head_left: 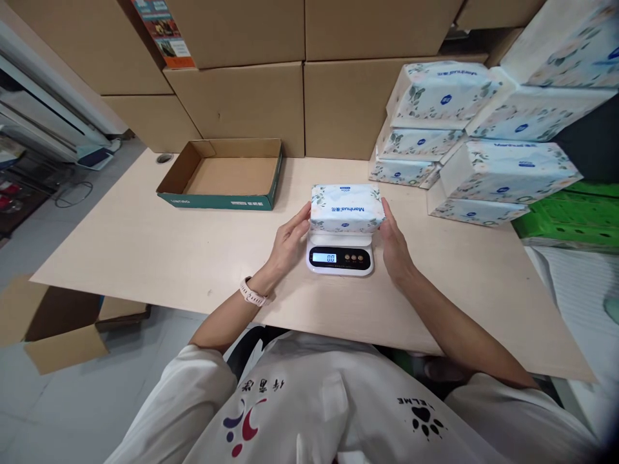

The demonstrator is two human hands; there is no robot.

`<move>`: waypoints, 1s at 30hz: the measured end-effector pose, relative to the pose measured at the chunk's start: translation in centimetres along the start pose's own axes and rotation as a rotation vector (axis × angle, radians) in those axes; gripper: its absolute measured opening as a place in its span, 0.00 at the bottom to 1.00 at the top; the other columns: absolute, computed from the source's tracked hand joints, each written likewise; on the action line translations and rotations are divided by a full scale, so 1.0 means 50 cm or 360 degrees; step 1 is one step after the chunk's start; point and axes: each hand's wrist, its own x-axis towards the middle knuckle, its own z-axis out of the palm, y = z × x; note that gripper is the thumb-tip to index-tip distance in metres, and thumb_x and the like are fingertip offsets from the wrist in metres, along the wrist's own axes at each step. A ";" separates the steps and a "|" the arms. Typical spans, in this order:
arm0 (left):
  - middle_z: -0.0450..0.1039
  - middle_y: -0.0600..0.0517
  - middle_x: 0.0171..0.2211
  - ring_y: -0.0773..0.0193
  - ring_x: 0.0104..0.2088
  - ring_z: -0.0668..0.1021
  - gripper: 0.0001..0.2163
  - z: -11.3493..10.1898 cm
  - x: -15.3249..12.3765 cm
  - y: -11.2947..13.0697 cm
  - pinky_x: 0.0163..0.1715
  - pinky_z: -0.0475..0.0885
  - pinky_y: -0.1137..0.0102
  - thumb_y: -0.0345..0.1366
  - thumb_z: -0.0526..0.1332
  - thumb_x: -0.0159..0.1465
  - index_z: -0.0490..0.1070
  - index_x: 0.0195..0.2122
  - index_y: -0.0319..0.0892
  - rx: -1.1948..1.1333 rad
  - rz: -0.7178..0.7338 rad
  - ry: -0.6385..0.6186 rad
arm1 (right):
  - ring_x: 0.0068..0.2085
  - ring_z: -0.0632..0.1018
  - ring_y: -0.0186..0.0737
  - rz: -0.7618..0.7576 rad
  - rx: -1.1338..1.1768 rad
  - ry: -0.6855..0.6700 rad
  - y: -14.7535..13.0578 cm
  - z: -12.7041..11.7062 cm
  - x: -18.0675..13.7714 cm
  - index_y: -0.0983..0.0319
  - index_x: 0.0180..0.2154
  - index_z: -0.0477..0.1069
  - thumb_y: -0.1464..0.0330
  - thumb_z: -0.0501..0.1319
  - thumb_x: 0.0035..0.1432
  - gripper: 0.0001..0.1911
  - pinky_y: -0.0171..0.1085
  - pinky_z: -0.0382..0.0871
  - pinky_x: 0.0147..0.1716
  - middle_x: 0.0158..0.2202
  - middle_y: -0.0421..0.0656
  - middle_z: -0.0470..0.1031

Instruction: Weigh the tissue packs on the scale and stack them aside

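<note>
A pack of tissues [346, 209] with a floral print is between my two hands, right over the platform of a white kitchen scale [339, 263]. The lit display reads what looks like 0.0; whether the pack rests on the platform, I cannot tell. My left hand [289, 240] presses the pack's left end with its fingertips, a light band on that wrist. At the opposite end, the fingers of my right hand [395, 248] grip the pack. The pack hides most of the platform.
A shallow green cardboard tray [217, 200] stands at the table's back left. Stacked tissue packs [432, 96] rise at the back right, beside green packs [575, 216]. Large cardboard boxes [236, 103] wall off the back. An opened carton [68, 322] sits on the floor at left.
</note>
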 end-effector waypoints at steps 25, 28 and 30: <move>0.85 0.43 0.42 0.58 0.46 0.84 0.15 -0.100 0.053 -0.009 0.59 0.77 0.63 0.44 0.59 0.67 0.81 0.40 0.40 -0.0306 -0.0362 0.0723 | 0.48 0.84 0.38 0.0212 0.0532 0.0916 0.054 -0.001 0.034 0.60 0.53 0.75 0.41 0.54 0.65 0.33 0.46 0.72 0.60 0.47 0.43 0.84; 0.85 0.43 0.42 0.58 0.45 0.84 0.15 -0.101 0.053 -0.009 0.59 0.77 0.63 0.44 0.59 0.68 0.81 0.39 0.40 -0.0311 -0.0360 0.0716 | 0.47 0.83 0.38 0.0218 0.0540 0.0915 0.053 -0.001 0.034 0.60 0.53 0.75 0.41 0.54 0.64 0.33 0.46 0.72 0.60 0.46 0.43 0.84; 0.85 0.43 0.43 0.58 0.46 0.84 0.15 -0.102 0.052 -0.010 0.59 0.77 0.62 0.45 0.59 0.67 0.81 0.40 0.40 -0.0310 -0.0362 0.0712 | 0.47 0.83 0.39 0.0222 0.0537 0.0914 0.052 -0.001 0.034 0.60 0.53 0.75 0.41 0.54 0.64 0.33 0.46 0.72 0.60 0.46 0.43 0.84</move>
